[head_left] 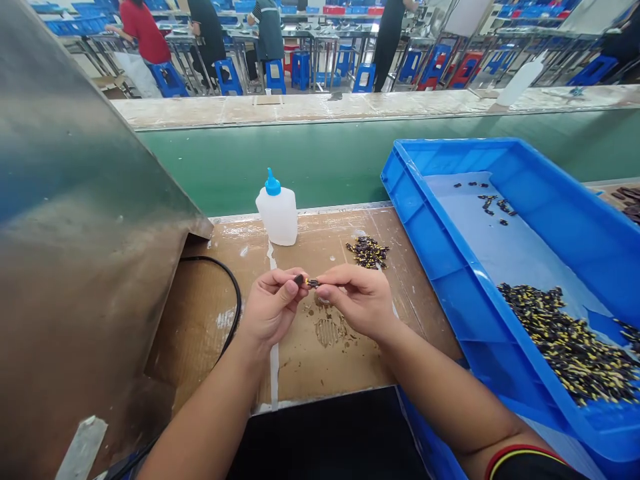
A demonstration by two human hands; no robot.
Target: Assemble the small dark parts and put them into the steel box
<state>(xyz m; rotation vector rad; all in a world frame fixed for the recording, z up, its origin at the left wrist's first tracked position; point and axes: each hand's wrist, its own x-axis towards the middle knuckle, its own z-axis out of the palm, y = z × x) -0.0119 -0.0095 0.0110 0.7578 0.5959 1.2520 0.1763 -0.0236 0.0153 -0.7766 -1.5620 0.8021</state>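
Observation:
My left hand (270,307) and my right hand (357,299) meet over the cardboard-covered bench (320,360). Their fingertips pinch a small black and yellow part (307,282) between them. Both hands are closed in a pinch on it. A small heap of the same parts (368,252) lies on the cardboard just beyond my right hand. A white squeeze bottle with a blue cap (277,210) stands behind my hands.
A blue plastic crate (425,220) on the right holds a large pile of the small parts (570,347). A big metal panel (75,233) walls off the left. A black cable (233,293) curves across the cardboard. A green conveyor (325,160) runs behind; people work at far tables.

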